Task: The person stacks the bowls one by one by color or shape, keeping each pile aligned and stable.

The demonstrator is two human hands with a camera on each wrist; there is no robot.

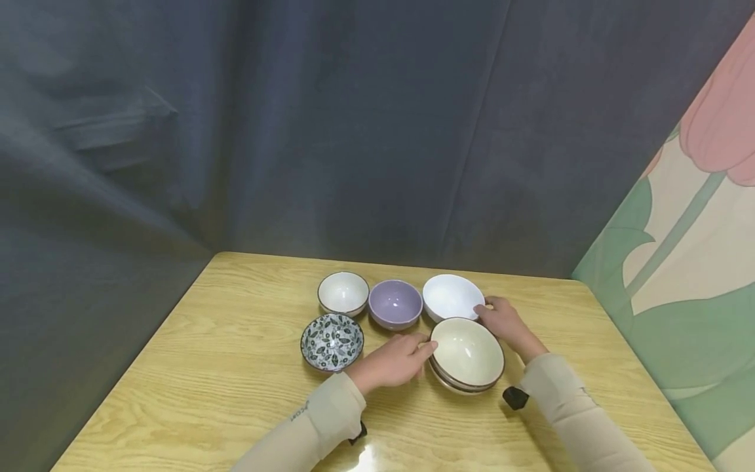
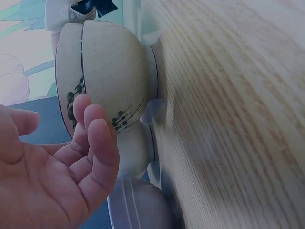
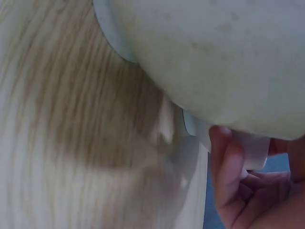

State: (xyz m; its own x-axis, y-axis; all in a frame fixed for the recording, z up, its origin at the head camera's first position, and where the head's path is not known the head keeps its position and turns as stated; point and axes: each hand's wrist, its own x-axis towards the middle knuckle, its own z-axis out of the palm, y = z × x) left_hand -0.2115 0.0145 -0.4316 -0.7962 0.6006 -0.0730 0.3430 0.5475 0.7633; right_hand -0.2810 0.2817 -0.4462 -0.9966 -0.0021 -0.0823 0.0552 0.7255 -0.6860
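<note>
My right hand (image 1: 504, 324) grips the right rim of a plain white bowl (image 1: 451, 295), thumb over the rim. In the right wrist view its fingers (image 3: 228, 162) lie against the bowl's outer wall. My left hand (image 1: 398, 359) is at the left side of nested cream bowls (image 1: 468, 351) with dark rims. In the left wrist view the stack (image 2: 114, 62) shows green leaf markings outside. The left fingers (image 2: 102, 138) are loosely bent in front of its wall, with the thumb apart from the rim.
A purple bowl (image 1: 395, 303) sits left of the white one. Farther left stand a dark-rimmed white bowl (image 1: 343, 292) and a leaf-patterned bowl (image 1: 332, 342). All rest on a wooden table (image 1: 236, 367), with a dark curtain (image 1: 377, 131) behind it.
</note>
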